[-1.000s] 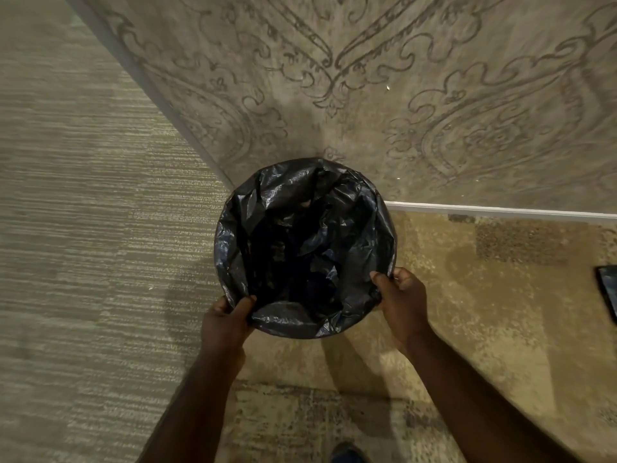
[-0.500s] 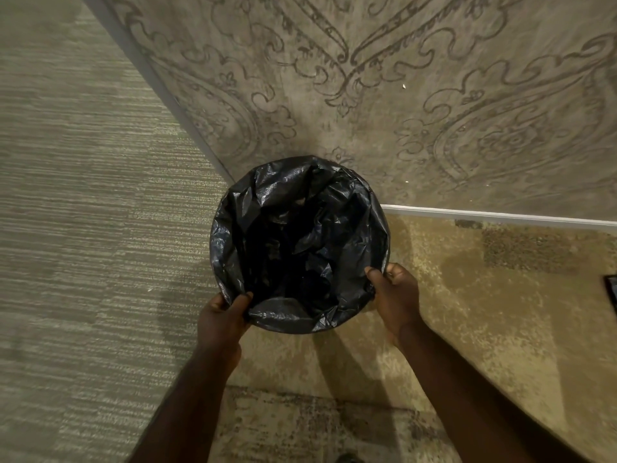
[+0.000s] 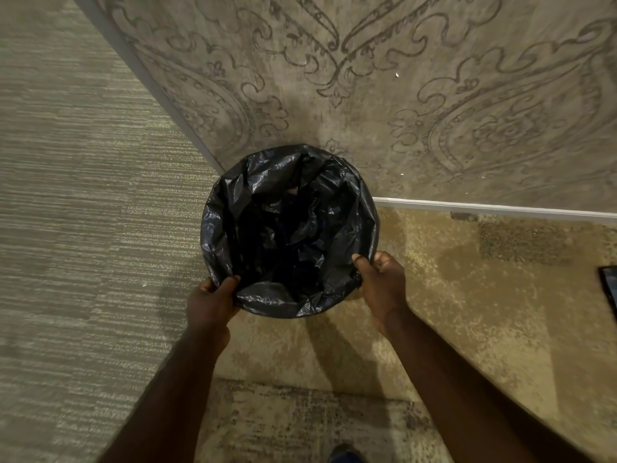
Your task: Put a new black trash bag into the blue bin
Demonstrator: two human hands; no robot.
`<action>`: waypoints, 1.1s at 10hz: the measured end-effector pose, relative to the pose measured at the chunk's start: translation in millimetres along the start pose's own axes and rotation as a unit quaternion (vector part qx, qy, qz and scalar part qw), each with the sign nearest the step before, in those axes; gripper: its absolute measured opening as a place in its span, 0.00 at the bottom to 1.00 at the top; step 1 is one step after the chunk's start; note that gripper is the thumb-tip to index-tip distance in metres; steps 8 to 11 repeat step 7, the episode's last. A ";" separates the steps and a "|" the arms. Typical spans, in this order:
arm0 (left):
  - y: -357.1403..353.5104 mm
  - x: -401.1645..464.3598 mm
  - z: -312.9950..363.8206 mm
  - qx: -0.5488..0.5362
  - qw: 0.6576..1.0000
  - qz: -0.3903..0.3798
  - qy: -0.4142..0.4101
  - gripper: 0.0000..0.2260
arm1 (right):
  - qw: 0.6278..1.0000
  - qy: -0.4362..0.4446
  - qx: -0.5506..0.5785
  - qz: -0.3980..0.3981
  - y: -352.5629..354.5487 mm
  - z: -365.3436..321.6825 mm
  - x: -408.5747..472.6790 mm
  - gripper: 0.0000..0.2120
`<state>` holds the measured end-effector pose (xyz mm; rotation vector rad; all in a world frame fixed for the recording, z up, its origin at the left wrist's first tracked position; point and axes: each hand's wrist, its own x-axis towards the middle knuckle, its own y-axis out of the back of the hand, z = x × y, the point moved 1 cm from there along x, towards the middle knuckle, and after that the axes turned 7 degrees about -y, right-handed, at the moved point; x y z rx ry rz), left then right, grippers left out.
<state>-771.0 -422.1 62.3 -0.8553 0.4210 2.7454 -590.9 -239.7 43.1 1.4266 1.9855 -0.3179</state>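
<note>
A round bin stands in the corner where two walls meet, seen from above. A crinkled black trash bag [image 3: 267,182] lines its inside and is folded over the whole rim, so the bin's blue body is hidden. My left hand [image 3: 211,301] grips the near-left rim, thumb inside over the bag. On the near-right rim my right hand [image 3: 384,285] holds on the same way, thumb pressed on the bag's edge.
A patterned wall [image 3: 434,95] rises behind the bin and a striped wall [image 3: 83,195] runs along the left. A white baseboard [image 3: 494,207] meets the mottled carpet [image 3: 467,312]. A dark flat object [image 3: 609,289] lies at the right edge. A shoe tip [image 3: 345,454] shows at the bottom.
The bin and both hands sit a little higher in the view than before. Both hands keep the same hold on the rim.
</note>
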 end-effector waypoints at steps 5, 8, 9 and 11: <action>11.9 1.2 5.2 0.044 0.998 -0.052 -0.015 0.18 | 0.994 -0.038 0.028 -0.101 12.5 -7.9 -15.2 0.06; -1.7 -49.5 17.1 0.160 0.959 0.148 -0.184 0.22 | 0.998 -0.037 0.000 -0.059 43.6 -26.8 -29.4 0.19; -1.7 -49.5 17.1 0.160 0.959 0.148 -0.184 0.22 | 0.998 -0.037 0.000 -0.059 43.6 -26.8 -29.4 0.19; -1.7 -49.5 17.1 0.160 0.959 0.148 -0.184 0.22 | 0.998 -0.037 0.000 -0.059 43.6 -26.8 -29.4 0.19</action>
